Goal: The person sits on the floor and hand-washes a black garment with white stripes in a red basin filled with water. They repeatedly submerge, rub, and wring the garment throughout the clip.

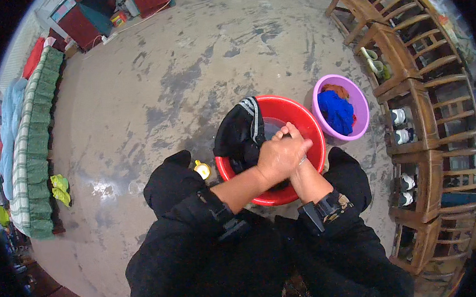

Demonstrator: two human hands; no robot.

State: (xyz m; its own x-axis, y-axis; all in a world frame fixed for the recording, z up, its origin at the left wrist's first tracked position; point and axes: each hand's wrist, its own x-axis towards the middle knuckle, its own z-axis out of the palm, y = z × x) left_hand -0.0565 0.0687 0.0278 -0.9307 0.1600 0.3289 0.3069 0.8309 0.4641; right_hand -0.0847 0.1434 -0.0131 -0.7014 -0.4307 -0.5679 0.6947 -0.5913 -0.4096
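My left hand (pixel 278 159) and my right hand (pixel 291 134) are pressed together over a red plastic basin (pixel 316 130) on the floor between my feet. The left lies across the right and covers much of it. A dark bit of cloth shows between the fingers, and both hands look closed on part of a wet black garment (pixel 237 134). The garment hangs over the basin's left rim, and pale stripes run along its edge. More dark cloth lies beneath my wrists inside the basin. Some water is visible near the far wall. My skin looks wet.
Beside the basin on the right stands a purple tub (pixel 361 111) holding blue cloth (pixel 336 110) and brown cloth. A yellow cup (pixel 202 170) of white contents sits by my left foot. Wooden chairs (pixel 415 115) line the right; a bed (pixel 35 150) stands left, with green slippers (pixel 60 190) beside it.
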